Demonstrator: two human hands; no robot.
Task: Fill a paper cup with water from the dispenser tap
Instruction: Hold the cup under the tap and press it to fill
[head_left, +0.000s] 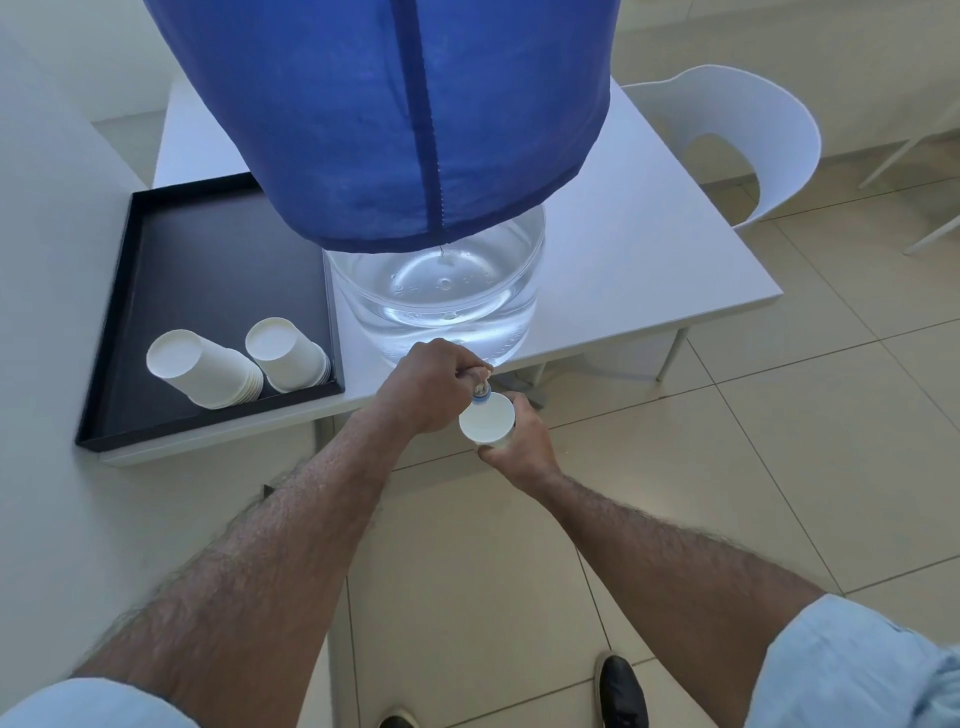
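A large clear water jug (441, 296) under a blue cloth cover (395, 114) stands near the table's front edge. Its small tap (480, 391) sticks out over the edge. My left hand (426, 387) is closed on the tap's lever. Directly below the spout is a white paper cup (487, 420), upright, gripped from the right side by my right hand (519, 441). The cup's inside looks white; I cannot tell the water level.
A black tray (218, 260) on the white table (649, 249) holds two stacks of paper cups (208, 371) lying on their sides. A white chair (748, 140) stands at the back right. Tiled floor and my shoes (621, 691) are below.
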